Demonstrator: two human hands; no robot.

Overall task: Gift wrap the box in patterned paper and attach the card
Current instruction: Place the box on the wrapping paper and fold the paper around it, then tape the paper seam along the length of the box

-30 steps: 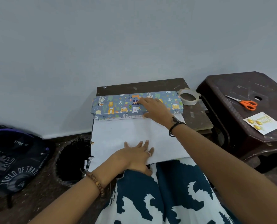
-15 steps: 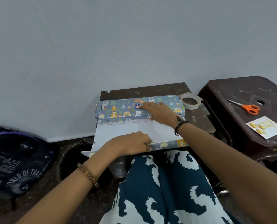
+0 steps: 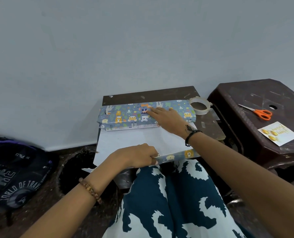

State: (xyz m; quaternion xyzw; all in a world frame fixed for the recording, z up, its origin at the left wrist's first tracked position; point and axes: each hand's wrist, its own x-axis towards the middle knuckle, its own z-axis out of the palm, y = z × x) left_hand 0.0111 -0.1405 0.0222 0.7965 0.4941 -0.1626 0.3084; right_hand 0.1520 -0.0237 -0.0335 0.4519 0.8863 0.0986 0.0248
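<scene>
lap: i see my legs in dark teal and white patterned fabric [image 3: 168, 203] at the bottom of the view, nearest to me.
left hand: my left hand [image 3: 136, 156] is curled round the near edge of the patterned paper [image 3: 139, 141], pinching it and turning it up so the printed side shows as a strip to the right of my knuckles; a beaded bracelet sits on that wrist.
paper: most of the sheet lies white side up on the small dark table [image 3: 209, 124], running from the near edge to the box.
box: the box [image 3: 125, 115] lies lengthways across the far half of the table, its top covered by the blue animal print; a strip of its own printed side shows along the near face.
right hand: my right hand [image 3: 166, 118] rests flat on top of the box, fingers straight and pressing the paper down, gripping nothing.
tape: a roll of tape [image 3: 200, 106] sits just beside the right end of the box.
stool: a dark plastic stool [image 3: 245, 93] stands to the right.
card: the card [image 3: 278, 133] with gold shapes lies on the stool's near part, well apart from the box.
scissors: orange-handled scissors [image 3: 257, 112] lie beyond the card.
floor left: a dark backpack [image 3: 14, 170].
</scene>
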